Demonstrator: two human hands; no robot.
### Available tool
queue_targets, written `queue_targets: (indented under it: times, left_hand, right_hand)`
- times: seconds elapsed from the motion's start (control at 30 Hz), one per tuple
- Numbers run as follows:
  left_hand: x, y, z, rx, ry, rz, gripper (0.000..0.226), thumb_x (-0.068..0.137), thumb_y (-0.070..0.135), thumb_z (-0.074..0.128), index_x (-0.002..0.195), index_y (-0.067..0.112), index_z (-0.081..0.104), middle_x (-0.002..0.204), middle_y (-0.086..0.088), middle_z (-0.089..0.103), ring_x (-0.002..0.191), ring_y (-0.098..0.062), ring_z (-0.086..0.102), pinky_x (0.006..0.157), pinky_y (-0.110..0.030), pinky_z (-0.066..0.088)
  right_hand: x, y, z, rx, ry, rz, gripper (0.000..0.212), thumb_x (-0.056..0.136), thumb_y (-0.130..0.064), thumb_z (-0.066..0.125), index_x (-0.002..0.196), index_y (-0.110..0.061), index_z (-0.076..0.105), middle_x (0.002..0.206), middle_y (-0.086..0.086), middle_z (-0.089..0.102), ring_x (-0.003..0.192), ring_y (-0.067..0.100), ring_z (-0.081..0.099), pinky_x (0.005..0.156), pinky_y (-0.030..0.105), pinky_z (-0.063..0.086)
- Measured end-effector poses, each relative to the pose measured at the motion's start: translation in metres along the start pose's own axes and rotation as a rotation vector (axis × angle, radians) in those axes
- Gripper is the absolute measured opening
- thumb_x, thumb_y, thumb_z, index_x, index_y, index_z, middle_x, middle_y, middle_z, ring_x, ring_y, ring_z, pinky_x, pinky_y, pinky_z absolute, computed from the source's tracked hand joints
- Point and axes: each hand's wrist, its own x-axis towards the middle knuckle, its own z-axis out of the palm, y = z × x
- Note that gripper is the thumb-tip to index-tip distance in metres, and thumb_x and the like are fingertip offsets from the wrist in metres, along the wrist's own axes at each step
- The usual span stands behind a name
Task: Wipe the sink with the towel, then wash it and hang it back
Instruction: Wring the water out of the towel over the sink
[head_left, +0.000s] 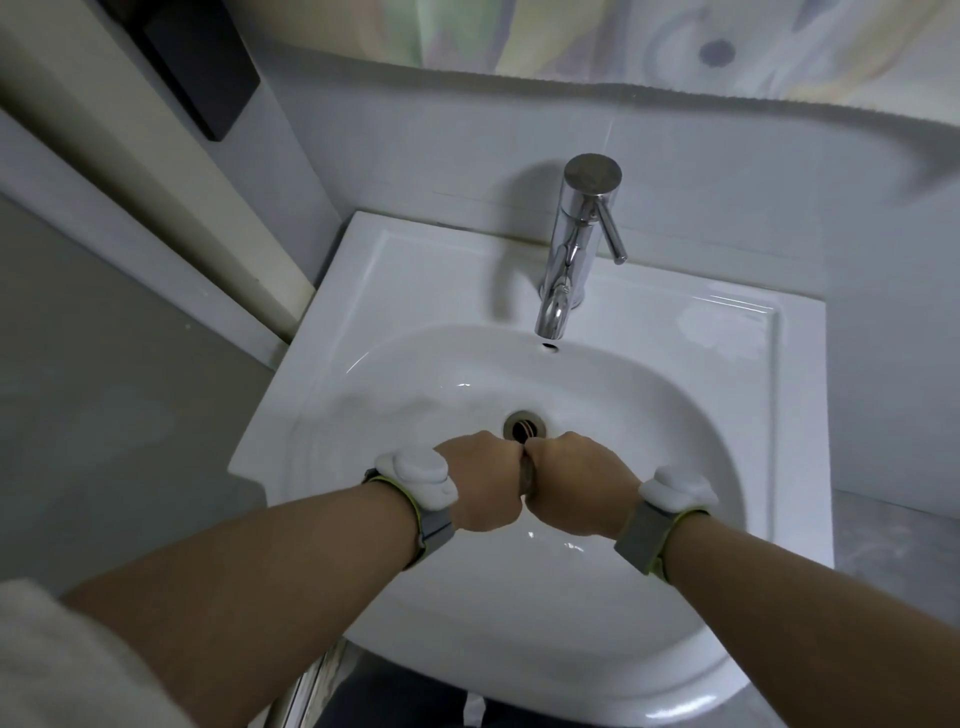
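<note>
Over sink (753, 332) bowl, just front of drain (524, 425): left hand (480, 486) and right hand (576, 483) fisted side by side, gripping dark towel (525, 474), mostly hidden between them. Faucet (569, 249) looked off. Likely wringing: twist fists opposite ways, keep low over bowl.

White glossy sink (675, 338), chrome silver faucet (569, 244), drain (524, 425) ringed in dull metal with a dark centre. Towel (525, 475) grey-brown, only a sliver visible; wrist bands (434, 527) grey with yellow-green edging and white pods. Wall tiles (415, 140) pale grey-white, curtain (571, 36) pastel green, yellow and lilac swirls with a dark grey-blue dot.
</note>
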Motion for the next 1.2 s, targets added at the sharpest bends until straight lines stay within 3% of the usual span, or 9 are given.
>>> queue_targets:
  times: [0.33,0.4,0.5,0.63,0.77,0.93,1.07,1.13,1.2]
  left_hand:
    - [0.005,-0.003,0.010,0.141,0.100,0.090,0.021,0.091,0.021,0.051,0.112,0.018,0.056,0.098,-0.004,0.065,0.087,-0.026,0.065,0.069,-0.029,0.044]
    - [0.007,-0.004,0.012,0.177,0.145,0.139,0.023,0.091,0.021,0.049,0.113,0.017,0.055,0.095,-0.003,0.066,0.080,-0.024,0.063,0.069,-0.028,0.046]
    - [0.008,-0.010,0.014,0.206,0.182,0.224,0.027,0.091,0.023,0.047,0.115,0.015,0.055,0.084,-0.001,0.061,0.068,-0.022,0.053,0.070,-0.033,0.052]
    - [0.008,-0.014,0.015,0.203,0.222,0.291,0.030,0.091,0.029,0.046,0.116,0.016,0.055,0.086,-0.002,0.065,0.071,-0.024,0.060,0.070,-0.036,0.054]
    - [0.007,-0.015,0.010,0.181,0.301,0.284,0.028,0.092,0.026,0.046,0.116,0.014,0.054,0.087,-0.004,0.065,0.071,-0.025,0.059,0.062,-0.031,0.043]
    - [-0.004,-0.014,0.000,0.083,0.349,0.161,0.027,0.091,0.025,0.049,0.115,0.013,0.050,0.093,-0.002,0.064,0.070,-0.020,0.051,0.061,-0.028,0.033]
    - [-0.005,-0.018,0.002,-0.148,0.350,-0.033,0.020,0.084,0.029,0.058,0.096,0.016,0.048,0.087,0.003,0.050,0.077,-0.021,0.054,0.063,-0.027,0.037]
    - [-0.006,-0.018,0.000,-0.246,0.354,-0.091,0.026,0.081,0.034,0.063,0.091,0.017,0.046,0.090,0.000,0.047,0.084,-0.025,0.055,0.065,-0.029,0.039]
    - [-0.008,-0.016,-0.002,-0.303,0.356,-0.100,0.031,0.077,0.038,0.069,0.089,0.017,0.048,0.092,-0.002,0.043,0.087,-0.027,0.053,0.069,-0.031,0.042]
  right_hand:
    - [-0.004,0.000,0.003,0.213,-0.128,0.094,0.013,0.085,-0.013,0.051,0.094,-0.018,0.059,0.090,0.004,0.066,0.083,0.020,0.062,0.069,0.027,0.049]
    - [-0.008,-0.001,-0.002,0.229,-0.136,0.083,0.008,0.085,-0.012,0.052,0.083,-0.020,0.053,0.086,0.003,0.064,0.078,0.018,0.058,0.066,0.024,0.045]
    - [-0.010,-0.001,-0.007,0.271,-0.159,0.074,0.023,0.082,-0.011,0.054,0.067,-0.024,0.043,0.075,-0.001,0.056,0.072,0.017,0.053,0.055,0.019,0.036]
    - [-0.013,0.000,-0.013,0.314,-0.189,0.070,0.024,0.081,-0.010,0.057,0.066,-0.023,0.043,0.068,-0.003,0.052,0.070,0.017,0.052,0.052,0.018,0.035]
    - [-0.011,0.001,-0.014,0.296,-0.075,0.080,0.009,0.082,-0.012,0.055,0.084,-0.020,0.053,0.076,-0.002,0.059,0.072,0.017,0.055,0.055,0.020,0.036]
    - [-0.010,0.003,0.001,0.404,0.209,0.028,0.040,0.079,-0.011,0.059,0.118,-0.019,0.058,0.099,0.003,0.064,0.086,0.023,0.061,0.070,0.026,0.045]
    - [-0.021,0.006,-0.008,0.594,0.165,0.082,0.076,0.084,-0.015,0.065,0.149,-0.026,0.028,0.134,0.003,0.039,0.116,0.021,0.051,0.091,0.022,0.043]
    - [-0.025,0.006,-0.015,0.696,0.176,0.188,0.074,0.090,-0.023,0.061,0.152,-0.027,0.022,0.135,0.005,0.041,0.116,0.022,0.053,0.091,0.027,0.046]
    - [-0.028,0.000,-0.025,0.938,0.133,0.340,0.056,0.095,-0.038,0.054,0.145,-0.023,0.033,0.123,0.008,0.058,0.099,0.024,0.063,0.084,0.039,0.057]
